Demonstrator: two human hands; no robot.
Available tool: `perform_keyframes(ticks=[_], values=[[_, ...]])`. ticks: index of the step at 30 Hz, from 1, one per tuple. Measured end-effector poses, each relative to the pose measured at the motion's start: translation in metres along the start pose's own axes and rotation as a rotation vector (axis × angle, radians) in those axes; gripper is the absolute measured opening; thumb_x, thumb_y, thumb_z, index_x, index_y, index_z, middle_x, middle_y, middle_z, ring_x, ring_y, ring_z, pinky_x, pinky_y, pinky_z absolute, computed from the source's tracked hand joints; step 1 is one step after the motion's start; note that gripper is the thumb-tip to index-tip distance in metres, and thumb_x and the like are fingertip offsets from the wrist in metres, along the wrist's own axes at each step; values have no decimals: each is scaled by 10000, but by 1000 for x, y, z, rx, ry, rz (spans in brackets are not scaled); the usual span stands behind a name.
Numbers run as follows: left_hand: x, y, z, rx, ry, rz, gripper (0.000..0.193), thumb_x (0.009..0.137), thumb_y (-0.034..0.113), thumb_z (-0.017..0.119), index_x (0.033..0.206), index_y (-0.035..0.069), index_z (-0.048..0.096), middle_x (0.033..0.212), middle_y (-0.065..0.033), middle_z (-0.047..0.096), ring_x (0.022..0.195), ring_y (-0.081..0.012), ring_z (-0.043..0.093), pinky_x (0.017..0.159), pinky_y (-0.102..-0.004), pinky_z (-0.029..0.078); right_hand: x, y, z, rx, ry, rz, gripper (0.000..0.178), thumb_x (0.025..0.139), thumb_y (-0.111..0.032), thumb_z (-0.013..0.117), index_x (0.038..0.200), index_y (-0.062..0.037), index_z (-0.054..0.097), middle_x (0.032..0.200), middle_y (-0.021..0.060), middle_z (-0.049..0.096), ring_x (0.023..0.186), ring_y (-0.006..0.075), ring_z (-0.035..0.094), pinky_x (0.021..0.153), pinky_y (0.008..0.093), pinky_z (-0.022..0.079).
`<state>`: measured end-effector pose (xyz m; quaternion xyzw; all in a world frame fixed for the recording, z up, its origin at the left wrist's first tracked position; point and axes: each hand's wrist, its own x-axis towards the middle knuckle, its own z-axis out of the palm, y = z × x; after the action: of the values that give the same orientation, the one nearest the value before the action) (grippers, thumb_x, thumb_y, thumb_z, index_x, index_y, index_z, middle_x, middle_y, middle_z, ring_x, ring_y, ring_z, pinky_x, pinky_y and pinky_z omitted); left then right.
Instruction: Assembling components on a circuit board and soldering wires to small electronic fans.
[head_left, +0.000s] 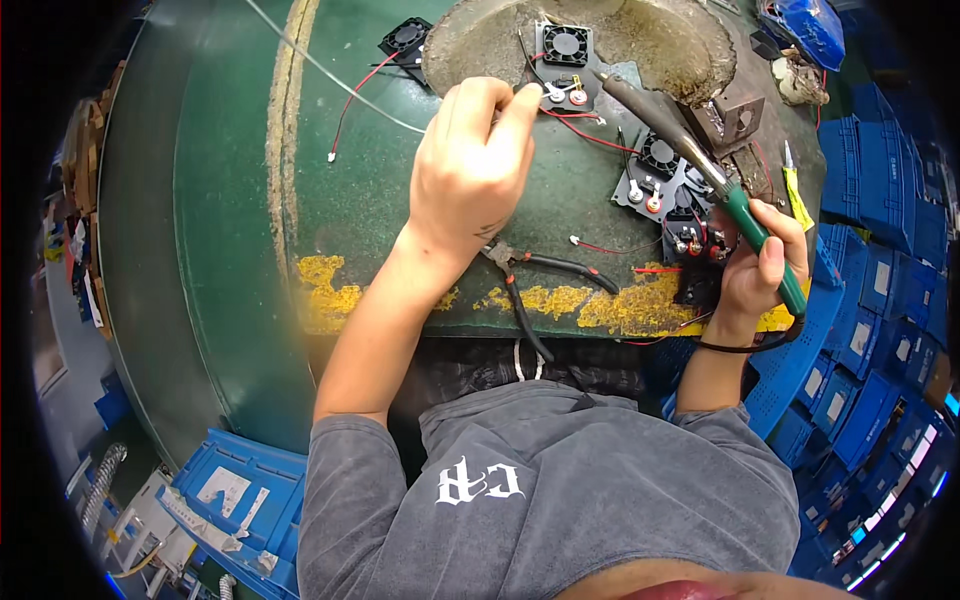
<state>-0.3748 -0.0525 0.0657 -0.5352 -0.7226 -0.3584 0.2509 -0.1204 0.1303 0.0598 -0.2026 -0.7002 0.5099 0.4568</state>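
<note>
My right hand [755,265] is wrapped round the green handle of a soldering iron [738,210]. The iron's dark shaft slants up and left, its tip end close to a small black fan board [566,62]. My left hand [470,165] is closed in a pinch at that board's left lower edge, near its two round terminals. A thin grey solder wire [335,80] runs from the upper left into this hand; the pinched end is mostly hidden by the fingers. Below my left wrist lie cutting pliers [515,262] with black handles, jaws partly covered by the wrist.
More fan boards [645,190] with red and black leads lie under the iron. Another fan [405,38] sits at the far left. Behind the board is a rough, shallow basin [465,45]. A metal block [728,120] and a yellow-handled tool [795,195] stand right. Blue crates [870,170] flank the bench.
</note>
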Motion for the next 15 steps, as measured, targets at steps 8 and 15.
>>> perform_keyframes(ticks=[8,15], values=[[-10,-9,-1,37,-27,-55,228,779,58,708,1003,48,749,797,-51,549,712,-234,573,629,-347,479,-9,1,2,82,54,80,419,920,-294,590,1084,86,655,981,222,697,770,327,730,672,383,635],[-12,-16,15,-22,64,-4,225,770,25,701,991,38,737,854,-63,584,748,-244,599,666,-360,497,-7,-3,11,60,34,74,387,899,-259,595,1056,86,675,968,213,690,724,310,739,626,335,603]])
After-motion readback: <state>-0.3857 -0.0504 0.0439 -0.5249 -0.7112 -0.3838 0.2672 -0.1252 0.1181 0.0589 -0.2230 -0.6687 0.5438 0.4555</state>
